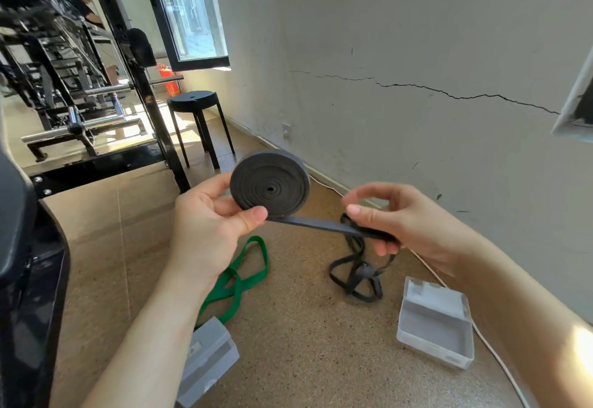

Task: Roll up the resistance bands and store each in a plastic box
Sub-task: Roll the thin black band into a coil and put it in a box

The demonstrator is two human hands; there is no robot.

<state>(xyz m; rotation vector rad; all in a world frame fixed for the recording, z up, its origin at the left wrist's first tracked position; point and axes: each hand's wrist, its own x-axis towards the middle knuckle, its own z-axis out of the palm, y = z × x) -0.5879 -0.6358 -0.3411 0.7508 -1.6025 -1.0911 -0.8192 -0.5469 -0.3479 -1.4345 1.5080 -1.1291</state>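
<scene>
My left hand (210, 224) grips a thick coiled roll of the black resistance band (270, 184), thumb pressed on its flat face. A straight length of the band runs from the roll to my right hand (398, 218), which holds it between curled fingers. The rest of the black band lies tangled on the cork floor below. A green resistance band (244, 274) lies in loose loops on the floor under my left forearm. One clear plastic box (434, 322) stands open at the right. Another plastic box (208, 362) lies near my left arm, partly hidden.
A cracked white wall (417, 54) runs along the right, with a white cable (494, 353) on the floor at its foot. A black stool (195, 102) stands ahead by the window. Black gym equipment (80, 86) fills the left side, and a dark padded edge is close at my left.
</scene>
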